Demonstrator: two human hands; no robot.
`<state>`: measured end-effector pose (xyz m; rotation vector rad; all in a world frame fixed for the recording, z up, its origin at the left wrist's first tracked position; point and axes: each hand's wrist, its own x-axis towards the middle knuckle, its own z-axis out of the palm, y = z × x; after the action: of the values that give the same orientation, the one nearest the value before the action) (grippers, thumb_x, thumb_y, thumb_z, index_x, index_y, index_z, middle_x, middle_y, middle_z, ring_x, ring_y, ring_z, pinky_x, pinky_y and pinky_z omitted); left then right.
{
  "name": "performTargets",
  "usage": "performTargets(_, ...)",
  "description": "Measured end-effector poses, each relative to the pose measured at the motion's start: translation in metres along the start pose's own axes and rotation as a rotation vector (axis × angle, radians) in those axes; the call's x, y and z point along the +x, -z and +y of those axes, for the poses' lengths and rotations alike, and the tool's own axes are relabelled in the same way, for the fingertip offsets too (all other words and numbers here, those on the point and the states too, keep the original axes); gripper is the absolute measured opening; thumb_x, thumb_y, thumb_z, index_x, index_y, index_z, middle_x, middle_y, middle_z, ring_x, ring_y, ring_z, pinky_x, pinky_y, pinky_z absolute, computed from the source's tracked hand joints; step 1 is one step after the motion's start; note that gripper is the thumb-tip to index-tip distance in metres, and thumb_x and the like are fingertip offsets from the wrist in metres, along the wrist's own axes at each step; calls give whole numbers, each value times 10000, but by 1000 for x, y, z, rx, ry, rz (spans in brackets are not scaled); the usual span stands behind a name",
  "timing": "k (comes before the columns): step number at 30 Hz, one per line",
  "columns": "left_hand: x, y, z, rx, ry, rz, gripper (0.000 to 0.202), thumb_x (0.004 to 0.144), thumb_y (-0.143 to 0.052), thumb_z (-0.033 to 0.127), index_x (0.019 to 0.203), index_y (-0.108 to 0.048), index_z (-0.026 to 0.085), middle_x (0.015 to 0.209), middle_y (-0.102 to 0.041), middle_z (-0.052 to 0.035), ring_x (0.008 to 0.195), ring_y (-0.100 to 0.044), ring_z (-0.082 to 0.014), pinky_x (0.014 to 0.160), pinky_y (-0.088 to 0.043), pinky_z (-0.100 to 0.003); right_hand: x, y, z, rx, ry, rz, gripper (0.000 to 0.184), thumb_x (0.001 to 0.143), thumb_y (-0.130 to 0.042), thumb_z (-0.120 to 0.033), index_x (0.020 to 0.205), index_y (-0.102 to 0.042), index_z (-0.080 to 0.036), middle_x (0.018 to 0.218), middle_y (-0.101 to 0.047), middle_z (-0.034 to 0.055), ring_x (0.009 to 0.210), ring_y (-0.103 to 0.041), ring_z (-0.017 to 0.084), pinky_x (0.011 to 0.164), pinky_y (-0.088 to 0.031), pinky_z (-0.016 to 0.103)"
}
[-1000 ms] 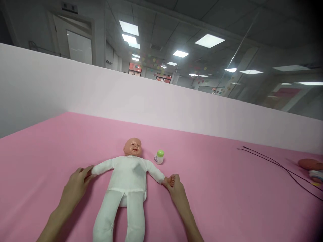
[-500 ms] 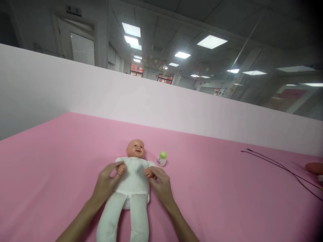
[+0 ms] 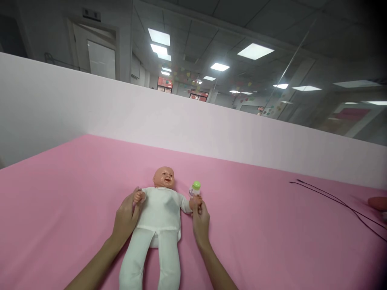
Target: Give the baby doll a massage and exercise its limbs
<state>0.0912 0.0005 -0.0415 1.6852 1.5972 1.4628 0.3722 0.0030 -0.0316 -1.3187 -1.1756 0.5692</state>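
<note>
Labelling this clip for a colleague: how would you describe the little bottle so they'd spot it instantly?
On the pink surface, find the baby doll in a white cloth suit lying on its back. Beside its head, just past the person's right hand, stands a small white bottle with a green cap, the only green-topped thing near the doll.

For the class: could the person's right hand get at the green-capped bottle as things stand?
Probably yes: the right hand sits just below the green-capped bottle, and only the doll's hand, held in its fingers, lies between. It would likely have to let go first.
</note>
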Motion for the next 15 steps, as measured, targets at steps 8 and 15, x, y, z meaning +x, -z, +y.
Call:
performTargets(8, 23, 13, -21, -649, 542, 398, 412, 1038, -440, 526, 1073, -631, 163, 1086, -749, -134, 1062, -741, -257, 937, -606, -402, 25, 18, 38, 374, -269, 155, 430, 800, -719, -596, 1011, -624, -233, 700, -627, -14, 617, -629, 188, 603, -568, 319)
performTargets(15, 22, 11, -24, -639, 436, 438, 433, 936, -629, 594, 1111, -636, 198, 1000, -755, -79, 908, -758, -233, 853, -621, -382, 21, 14, 30, 350, -160, 138, 541, 833, -719, -581, 1223, -670, -208, 889, -749, 52, 773, -716, 237, 691, -615, 361)
